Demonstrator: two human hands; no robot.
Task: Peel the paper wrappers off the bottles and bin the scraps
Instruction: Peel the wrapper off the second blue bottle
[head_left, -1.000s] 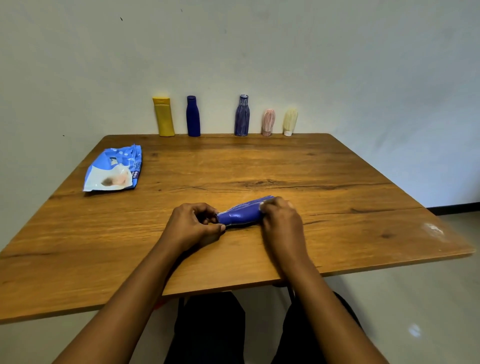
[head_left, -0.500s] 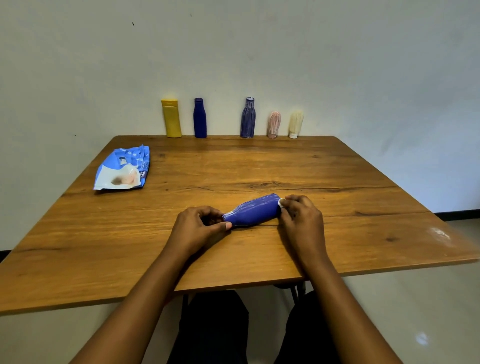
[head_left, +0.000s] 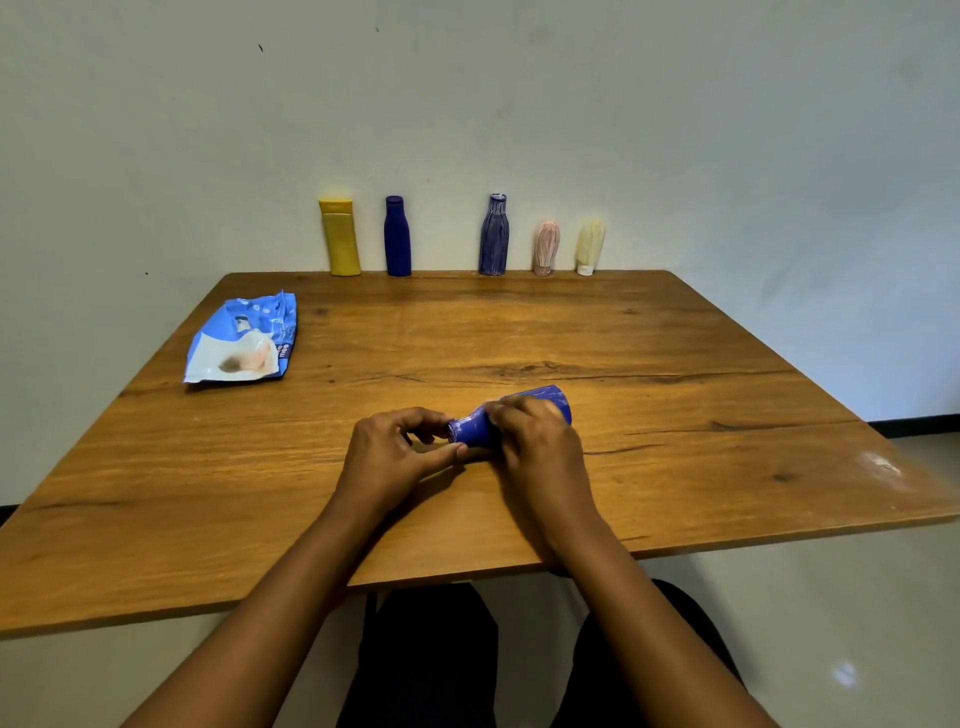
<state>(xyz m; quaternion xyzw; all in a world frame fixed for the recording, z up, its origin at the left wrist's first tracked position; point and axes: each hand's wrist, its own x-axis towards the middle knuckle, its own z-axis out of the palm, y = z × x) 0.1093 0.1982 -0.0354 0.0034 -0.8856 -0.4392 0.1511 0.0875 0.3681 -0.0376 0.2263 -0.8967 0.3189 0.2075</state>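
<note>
A blue bottle (head_left: 477, 429) lies on its side on the wooden table (head_left: 649, 395), its base pointing away to the right. My right hand (head_left: 537, 441) covers its middle and grips it. My left hand (head_left: 395, 454) pinches at its neck end with thumb and fingers. Along the wall at the back stand a yellow bottle (head_left: 340, 239), a plain dark blue bottle (head_left: 397, 237), a streaked blue-wrapped bottle (head_left: 493, 236), a pink wrapped bottle (head_left: 545, 248) and a cream wrapped bottle (head_left: 589, 247).
A blue and white plastic pouch (head_left: 241, 340) lies flat at the table's left side. The table's near edge runs just below my wrists, with my dark-clothed legs under it. Pale floor shows at the right.
My right hand has slid from the bottle's base end over its middle, and the bottle now tilts with its base raised a little. My left hand stays at the neck.
</note>
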